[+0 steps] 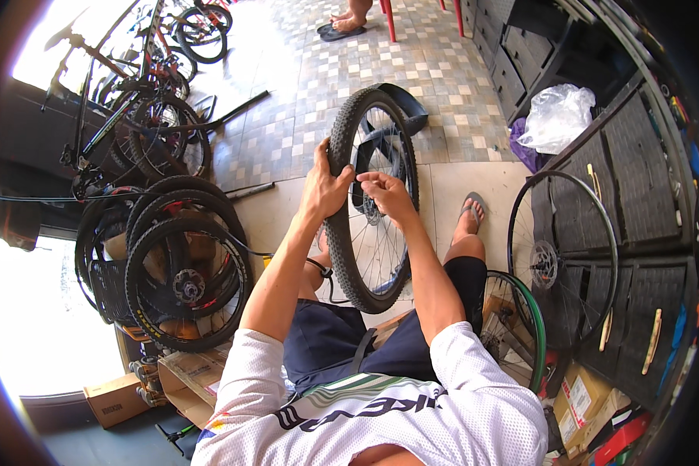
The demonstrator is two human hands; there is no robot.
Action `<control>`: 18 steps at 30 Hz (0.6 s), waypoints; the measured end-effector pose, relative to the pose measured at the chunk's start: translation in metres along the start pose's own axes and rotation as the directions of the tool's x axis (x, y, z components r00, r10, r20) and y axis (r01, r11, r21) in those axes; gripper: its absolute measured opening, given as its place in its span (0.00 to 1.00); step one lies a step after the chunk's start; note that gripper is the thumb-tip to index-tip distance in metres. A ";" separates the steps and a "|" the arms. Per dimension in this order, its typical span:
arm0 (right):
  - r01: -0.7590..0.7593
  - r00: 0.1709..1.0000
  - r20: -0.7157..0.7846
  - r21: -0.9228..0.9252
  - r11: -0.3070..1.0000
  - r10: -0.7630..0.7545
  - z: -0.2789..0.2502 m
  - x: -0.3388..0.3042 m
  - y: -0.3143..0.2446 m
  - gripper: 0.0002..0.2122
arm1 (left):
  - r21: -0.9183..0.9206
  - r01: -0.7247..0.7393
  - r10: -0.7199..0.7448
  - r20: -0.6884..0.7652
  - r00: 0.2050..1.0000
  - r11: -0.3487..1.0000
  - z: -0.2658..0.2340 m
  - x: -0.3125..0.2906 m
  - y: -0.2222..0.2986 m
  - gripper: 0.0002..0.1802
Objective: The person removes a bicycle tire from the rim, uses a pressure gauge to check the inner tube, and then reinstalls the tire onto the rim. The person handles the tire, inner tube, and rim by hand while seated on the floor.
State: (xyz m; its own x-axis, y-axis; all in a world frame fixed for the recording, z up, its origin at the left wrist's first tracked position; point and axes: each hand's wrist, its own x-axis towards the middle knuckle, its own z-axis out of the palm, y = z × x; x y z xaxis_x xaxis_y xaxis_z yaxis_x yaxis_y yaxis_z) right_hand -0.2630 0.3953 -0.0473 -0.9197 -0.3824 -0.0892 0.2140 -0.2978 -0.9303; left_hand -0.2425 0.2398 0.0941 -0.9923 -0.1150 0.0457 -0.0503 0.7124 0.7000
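A bicycle wheel (345, 252) with a knobby black tyre stands upright between my legs, its spokes and disc rotor showing. My left hand (325, 186) wraps round the tyre's left side, thumb over the tread toward the rim. Close to that thumb, my right hand (388, 196) has its fingers pinched together at the near side of the wheel. Whatever lies between those fingertips is too small to make out. Behind the spokes a dark curved strip (374, 144) lies on the floor, and a black curved piece (412, 109) shows past the tyre's far edge.
Several wheels (186, 283) lean stacked at my left, below parked bicycles (151, 128). A bare rim (615, 241) rests against dark drawers (637, 163) at right, beside a green-edged wheel (537, 334). Cardboard boxes (116, 400) sit nearby. Another person's foot (348, 22) is at the far end.
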 end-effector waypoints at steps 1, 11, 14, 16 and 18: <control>0.113 0.993 -0.024 -0.166 0.980 -0.119 0.008 0.002 -0.005 0.10 | 0.006 -0.017 0.017 0.001 1.000 1.000 0.000 0.002 0.000 0.45; 0.276 0.944 -0.012 -0.513 0.813 -0.328 0.018 0.000 -0.031 0.07 | -0.002 -0.008 0.009 0.008 1.000 1.000 0.000 0.002 0.002 0.46; 0.218 0.956 -0.054 -0.521 0.825 -0.287 0.019 0.003 -0.028 0.07 | 0.018 -0.002 0.002 0.016 1.000 1.000 0.001 0.002 0.003 0.46; 0.238 0.945 -0.081 -0.496 0.835 -0.317 0.019 0.006 -0.025 0.07 | 0.013 0.016 -0.017 0.034 0.999 1.000 0.001 0.002 0.008 0.46; 0.255 0.936 -0.098 -0.477 0.841 -0.339 0.022 0.006 -0.023 0.08 | 0.015 0.003 -0.004 0.035 0.999 1.000 0.002 0.002 0.008 0.46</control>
State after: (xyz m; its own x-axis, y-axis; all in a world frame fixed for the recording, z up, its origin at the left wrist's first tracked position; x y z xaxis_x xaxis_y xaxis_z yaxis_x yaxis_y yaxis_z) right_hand -0.2659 0.3809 -0.0185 -0.9654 -0.1711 0.1970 -0.2113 0.0699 -0.9749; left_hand -0.2450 0.2465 0.0979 -0.9955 -0.0931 0.0182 -0.0550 0.7223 0.6894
